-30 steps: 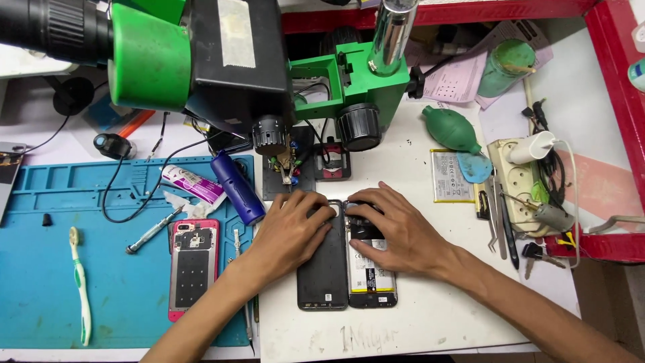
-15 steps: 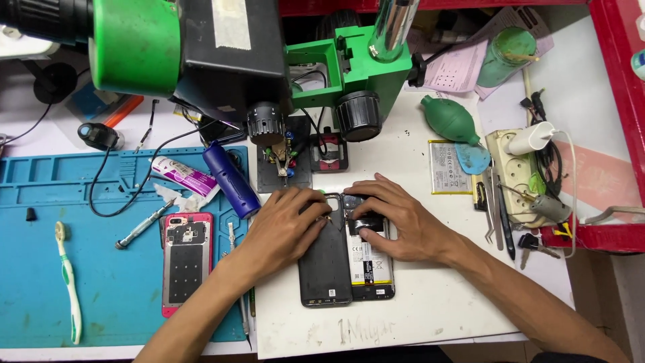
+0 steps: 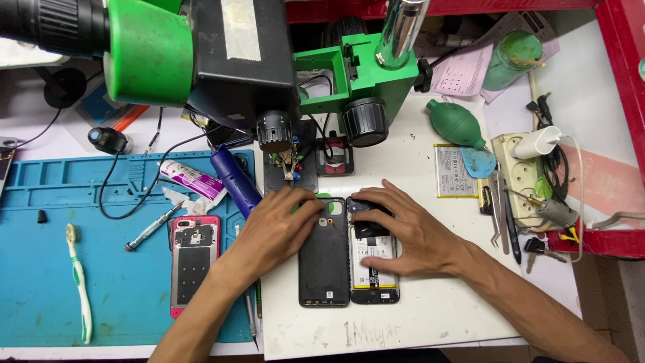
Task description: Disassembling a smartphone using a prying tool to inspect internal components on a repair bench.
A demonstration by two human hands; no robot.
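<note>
Two phone parts lie side by side on a white board [image 3: 430, 316]. The left one is a dark back cover [image 3: 324, 259], and my left hand [image 3: 279, 228] rests on its upper left edge with fingers curled over the top. The right one is an opened phone [image 3: 373, 265] showing its battery and inner boards. My right hand [image 3: 403, 232] lies flat across its upper half, fingertips at the top near the camera end. Neither hand lifts anything off the board.
A green and black microscope [image 3: 222, 60] overhangs the back of the bench. On the blue mat [image 3: 54, 282] lie a pink-framed phone [image 3: 193, 259], a toothbrush [image 3: 77, 282], a screwdriver [image 3: 151, 228] and a tube. A green air blower [image 3: 455, 123], spare battery [image 3: 453, 171], tweezers and power strip [image 3: 524, 175] sit right.
The view has shifted slightly; both hands stay on the two phone parts, with the left fingers sliding a little along the cover's top edge.
</note>
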